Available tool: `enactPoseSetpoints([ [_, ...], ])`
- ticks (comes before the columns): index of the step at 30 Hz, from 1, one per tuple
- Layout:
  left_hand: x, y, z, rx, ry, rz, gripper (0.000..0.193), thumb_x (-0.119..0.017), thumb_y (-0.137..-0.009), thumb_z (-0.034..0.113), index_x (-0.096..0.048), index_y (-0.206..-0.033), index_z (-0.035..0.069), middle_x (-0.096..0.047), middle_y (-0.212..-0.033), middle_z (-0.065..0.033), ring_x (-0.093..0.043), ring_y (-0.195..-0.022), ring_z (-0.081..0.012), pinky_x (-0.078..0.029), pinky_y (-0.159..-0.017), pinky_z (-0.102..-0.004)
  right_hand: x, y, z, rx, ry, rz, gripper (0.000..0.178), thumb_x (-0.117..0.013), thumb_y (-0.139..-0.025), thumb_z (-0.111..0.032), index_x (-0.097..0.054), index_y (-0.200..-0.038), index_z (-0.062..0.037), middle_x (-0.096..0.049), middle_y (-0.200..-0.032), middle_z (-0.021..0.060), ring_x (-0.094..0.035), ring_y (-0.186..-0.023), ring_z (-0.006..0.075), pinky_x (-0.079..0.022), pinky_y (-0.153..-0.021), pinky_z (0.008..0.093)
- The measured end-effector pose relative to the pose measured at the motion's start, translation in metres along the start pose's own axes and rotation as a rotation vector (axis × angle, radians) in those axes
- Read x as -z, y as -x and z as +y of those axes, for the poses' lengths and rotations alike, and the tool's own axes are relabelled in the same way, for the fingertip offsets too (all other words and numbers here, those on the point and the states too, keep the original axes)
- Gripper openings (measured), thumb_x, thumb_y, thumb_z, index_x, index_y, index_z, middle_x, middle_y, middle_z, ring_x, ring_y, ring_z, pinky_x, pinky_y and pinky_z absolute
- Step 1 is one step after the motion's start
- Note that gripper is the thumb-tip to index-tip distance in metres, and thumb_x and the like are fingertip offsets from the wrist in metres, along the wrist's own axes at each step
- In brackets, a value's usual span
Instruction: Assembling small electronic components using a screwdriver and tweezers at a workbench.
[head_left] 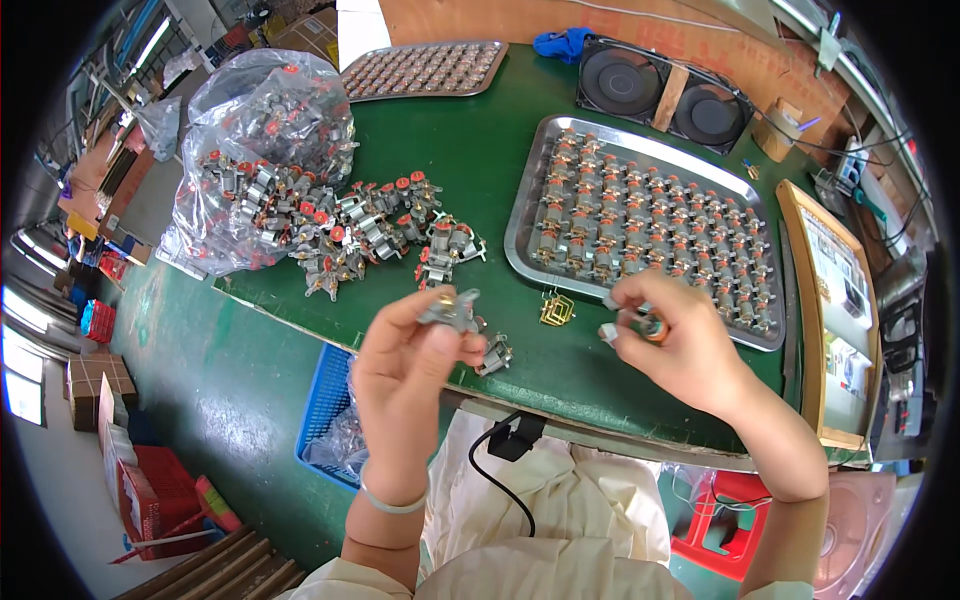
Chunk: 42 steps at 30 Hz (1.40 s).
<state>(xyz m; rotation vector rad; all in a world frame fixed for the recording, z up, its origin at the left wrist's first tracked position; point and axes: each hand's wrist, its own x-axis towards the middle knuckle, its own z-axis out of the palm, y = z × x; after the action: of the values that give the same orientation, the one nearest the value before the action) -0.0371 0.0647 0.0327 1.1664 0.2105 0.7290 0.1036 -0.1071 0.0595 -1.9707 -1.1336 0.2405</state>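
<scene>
My left hand point(398, 370) pinches a small grey metal part point(455, 310) with a brass-coloured tip between thumb and fingers, raised above the table's front edge. To its right, my right hand point(680, 345) is curled, with white covers on the tips of thumb and forefinger. A small part with an orange end point(652, 327) shows inside its fingers, mostly hidden. Between the hands, a brass-coloured wire-like piece point(557, 309) lies on the green table point(600, 385). One loose grey metal part point(495, 355) rests close to my left hand.
A metal tray point(530, 190) with rows of similar parts lies beyond my right hand. At left, a heap of red-capped parts point(350, 225) spills from a plastic bag point(215, 120). Farther back are another filled tray point(430, 70) and two black fans point(620, 82). A framed board point(835, 300) stands right.
</scene>
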Motion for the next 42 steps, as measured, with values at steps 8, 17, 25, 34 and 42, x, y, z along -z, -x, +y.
enactPoseSetpoints([
  [8, 0.019, 0.0, -0.002, 0.089, 0.268, -0.045, 0.02, -0.046, -0.088, 0.008, -0.044, -0.105, -0.002, -0.058, -0.097, -0.0188, -0.062, -0.078, -0.0231, -0.052, -0.066, -0.0298, -0.041, -0.007, 0.016, 0.223, 0.352, 0.058, 0.022, -0.064, -0.064, -0.004, -0.05, -0.081, -0.0021, -0.048, -0.079, 0.0105, -0.056, -0.062, 0.0289, -0.046, -0.051, 0.0367],
  [17, 0.01, 0.002, -0.012, 0.046, 0.074, -0.02, 0.017, -0.048, -0.087, 0.006, -0.046, -0.1, -0.004, -0.058, -0.092, -0.0164, -0.062, -0.08, -0.0267, -0.054, -0.068, -0.0321, -0.048, -0.013, 0.019, 0.19, 0.36, 0.052, 0.02, -0.065, -0.061, -0.003, -0.055, -0.078, -0.0015, -0.05, -0.075, 0.0106, -0.056, -0.062, 0.028, -0.047, -0.053, 0.0373],
  [25, -0.004, 0.005, -0.019, 0.083, -0.01, -0.136, 0.016, -0.052, -0.084, 0.004, -0.05, -0.097, -0.006, -0.057, -0.093, -0.0137, -0.062, -0.08, -0.0241, -0.054, -0.067, -0.0297, -0.019, -0.011, 0.018, 0.131, 0.232, -0.019, 0.019, -0.061, -0.061, 0.005, -0.057, -0.078, -0.0016, -0.05, -0.078, 0.0104, -0.055, -0.062, 0.0277, -0.044, -0.055, 0.036],
  [34, -0.013, 0.007, -0.025, -0.033, -0.065, -0.113, 0.014, -0.051, -0.084, 0.001, -0.05, -0.096, -0.006, -0.056, -0.094, -0.0141, -0.061, -0.082, -0.0232, -0.054, -0.068, -0.03, -0.021, -0.003, 0.026, 0.457, 0.497, -0.073, 0.026, -0.065, -0.056, -0.002, -0.054, -0.08, -0.0027, -0.054, -0.096, 0.0094, -0.058, -0.062, 0.025, -0.047, -0.051, 0.0338],
  [42, -0.015, 0.015, -0.033, -0.169, -0.563, -0.519, 0.009, -0.05, -0.083, -0.001, -0.049, -0.092, -0.002, -0.056, -0.107, -0.0197, -0.061, -0.082, -0.017, -0.05, -0.07, -0.025, -0.011, -0.009, 0.021, 0.089, 0.025, -0.046, 0.015, -0.062, -0.066, -0.001, -0.052, -0.077, -0.0001, -0.057, -0.071, 0.0108, -0.056, -0.06, 0.024, -0.044, -0.053, 0.0315],
])
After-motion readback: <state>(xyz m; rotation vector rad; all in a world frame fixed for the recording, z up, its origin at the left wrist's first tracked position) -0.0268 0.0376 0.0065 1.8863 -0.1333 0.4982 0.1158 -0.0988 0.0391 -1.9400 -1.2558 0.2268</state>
